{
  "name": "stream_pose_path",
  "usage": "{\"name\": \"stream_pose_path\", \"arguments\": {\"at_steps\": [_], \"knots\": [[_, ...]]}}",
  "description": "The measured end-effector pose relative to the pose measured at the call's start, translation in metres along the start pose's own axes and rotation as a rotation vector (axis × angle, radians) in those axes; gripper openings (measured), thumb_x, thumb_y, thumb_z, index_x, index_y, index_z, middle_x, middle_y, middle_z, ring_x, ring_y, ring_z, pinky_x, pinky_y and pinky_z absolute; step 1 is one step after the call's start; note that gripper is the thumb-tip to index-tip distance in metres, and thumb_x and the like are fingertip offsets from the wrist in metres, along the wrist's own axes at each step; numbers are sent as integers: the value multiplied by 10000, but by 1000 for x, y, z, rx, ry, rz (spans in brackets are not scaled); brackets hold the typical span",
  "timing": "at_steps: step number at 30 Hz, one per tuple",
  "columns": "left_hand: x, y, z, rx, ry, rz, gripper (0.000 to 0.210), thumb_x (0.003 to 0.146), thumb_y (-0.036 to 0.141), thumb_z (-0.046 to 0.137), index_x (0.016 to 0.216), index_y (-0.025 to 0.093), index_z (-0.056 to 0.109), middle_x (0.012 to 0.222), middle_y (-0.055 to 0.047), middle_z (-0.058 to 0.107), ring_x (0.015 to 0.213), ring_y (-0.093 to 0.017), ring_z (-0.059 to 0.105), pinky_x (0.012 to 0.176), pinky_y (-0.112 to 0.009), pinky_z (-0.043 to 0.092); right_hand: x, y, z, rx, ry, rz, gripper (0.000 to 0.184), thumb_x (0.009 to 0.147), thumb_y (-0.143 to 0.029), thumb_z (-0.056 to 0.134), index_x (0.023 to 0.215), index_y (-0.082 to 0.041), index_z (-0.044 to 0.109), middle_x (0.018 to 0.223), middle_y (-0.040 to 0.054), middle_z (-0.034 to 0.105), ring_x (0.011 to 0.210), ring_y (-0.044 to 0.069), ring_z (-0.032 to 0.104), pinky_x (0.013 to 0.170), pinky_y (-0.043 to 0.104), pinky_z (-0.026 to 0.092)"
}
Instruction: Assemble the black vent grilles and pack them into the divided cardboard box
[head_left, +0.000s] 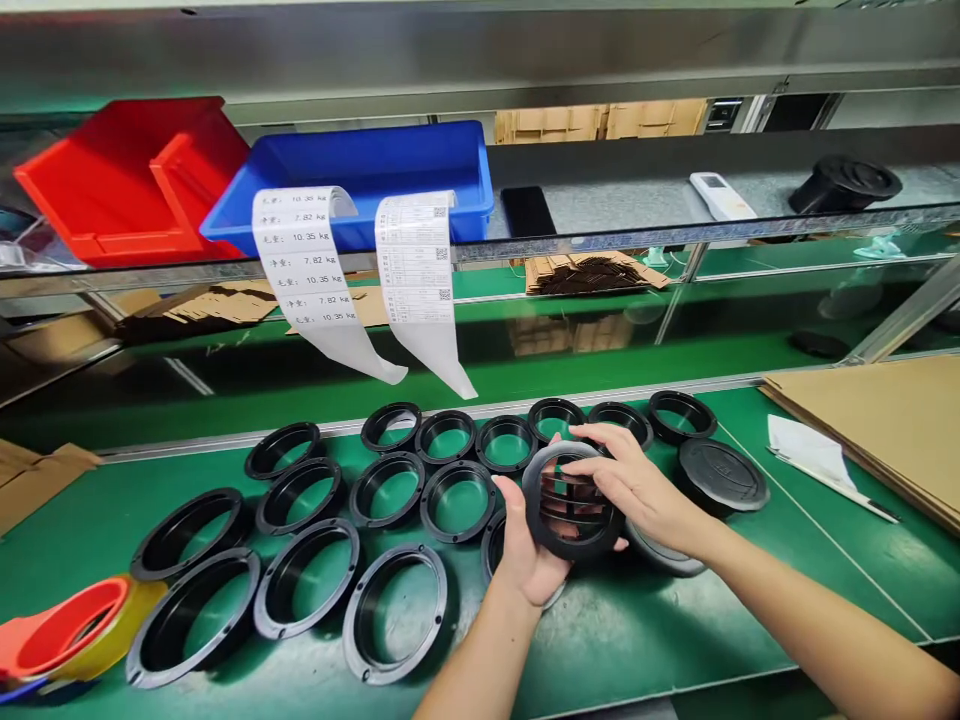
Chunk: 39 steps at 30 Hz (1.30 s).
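In front of me my left hand (529,560) holds a round black air vent (576,540), its thumb on the left rim and its palm underneath. The vent's slatted face is tilted up towards me, with gaps between the slats. My right hand (637,485) reaches over it from the right, its fingers bent onto the upper rim and the slats. Several black flanged rings (439,615) lie on the green bench around my hands. Right of my right hand is a black round piece with a closed, marked top (724,475). Another round part beneath my right wrist is partly hidden.
A shelf above holds a red bin (135,180), a blue bin (337,150), hanging label rolls (416,270), a phone (527,212), a white handheld device (721,197) and another black vent (847,183). Cardboard (885,420) lies right; a tape dispenser (75,630) sits front left.
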<state>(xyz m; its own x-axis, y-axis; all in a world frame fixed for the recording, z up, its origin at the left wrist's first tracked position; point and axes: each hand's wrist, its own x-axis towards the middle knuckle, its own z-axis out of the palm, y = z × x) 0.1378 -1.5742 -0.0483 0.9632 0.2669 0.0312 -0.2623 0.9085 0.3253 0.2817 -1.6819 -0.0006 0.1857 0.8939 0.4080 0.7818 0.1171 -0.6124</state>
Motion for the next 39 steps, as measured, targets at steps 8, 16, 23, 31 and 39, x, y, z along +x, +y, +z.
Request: {"name": "stream_pose_path", "arguments": {"at_steps": [8, 16, 23, 31, 39], "knots": [[1, 1, 1, -17, -33, -52, 860, 773, 875, 424, 1435, 329, 489, 1360, -137, 587, 1250, -425, 524, 960, -694, 454, -7, 6, -12, 151, 129, 138, 432, 1063, -465, 331, 1164, -291, 713, 1382, 66, 518, 1318, 265, 444, 1138, 510, 371], [5, -1, 2, -62, -1, -81, 813, 791, 883, 361, 1195, 253, 679, 1322, -153, 611, 1239, -414, 536, 968, -719, 432, -16, 5, -14, 95, 85, 101, 404, 1063, -439, 339, 1295, -327, 650, 1407, 65, 480, 1346, 272, 409, 1143, 502, 381], [2, 0, -7, -70, 1, -65, 732, 926, 759, 310, 1271, 215, 657, 1338, -100, 631, 1310, -283, 521, 1150, -498, 368, -23, 6, 6, -250, 3, -239, 534, 1029, -515, 432, 1480, -230, 464, 1499, 136, 431, 1411, 326, 328, 1174, 602, 298], [2, -25, -15, 21, -88, -181, 693, 880, 784, 378, 1299, 305, 652, 1370, -52, 613, 1419, -288, 395, 1210, -442, 274, -20, 1, 6, -275, -334, -87, 1146, 765, -668, 736, 1610, -215, 106, 1635, 218, -26, 1487, 441, 60, 1168, 652, 178], [3, -41, -17, 90, -54, -189, 629, 883, 699, 525, 1460, 489, 387, 1562, -28, 396, 1455, -302, 324, 1161, -513, 310, 2, 103, -73, -441, 112, 435, 914, 812, -574, 653, 1560, -178, 308, 1506, 187, 332, 1382, 361, 329, 1149, 511, 301]]}}
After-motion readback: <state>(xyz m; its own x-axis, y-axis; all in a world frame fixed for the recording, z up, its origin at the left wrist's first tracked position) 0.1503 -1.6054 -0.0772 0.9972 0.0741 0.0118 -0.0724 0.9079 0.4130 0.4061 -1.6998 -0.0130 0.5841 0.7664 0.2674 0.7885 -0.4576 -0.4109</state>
